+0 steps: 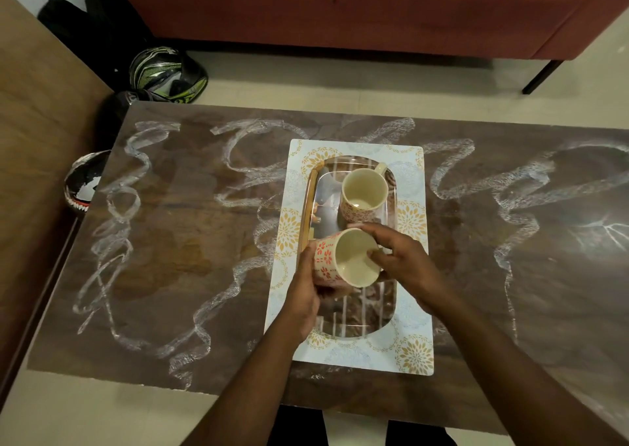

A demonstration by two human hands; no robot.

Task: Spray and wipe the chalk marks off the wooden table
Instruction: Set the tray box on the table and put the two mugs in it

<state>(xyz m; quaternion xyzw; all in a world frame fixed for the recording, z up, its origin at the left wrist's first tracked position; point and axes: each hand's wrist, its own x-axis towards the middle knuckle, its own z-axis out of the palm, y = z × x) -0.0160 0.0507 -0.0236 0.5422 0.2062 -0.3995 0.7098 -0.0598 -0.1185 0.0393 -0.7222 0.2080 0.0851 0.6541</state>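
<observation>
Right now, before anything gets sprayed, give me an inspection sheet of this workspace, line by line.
Surface: wooden table, glossy, covered in white chalk marks left and right of centre.
Job's things: no spray bottle or cloth seen.
Clutter: patterned placemat at centre with a shiny tray on it; upright mug on the tray; tilted mug held above it.
Grippers: left hand grips the tilted mug's body; right hand holds its rim.
Cables: nothing seen.
Surroundings: red sofa beyond the table; helmets on the floor at left.
</observation>
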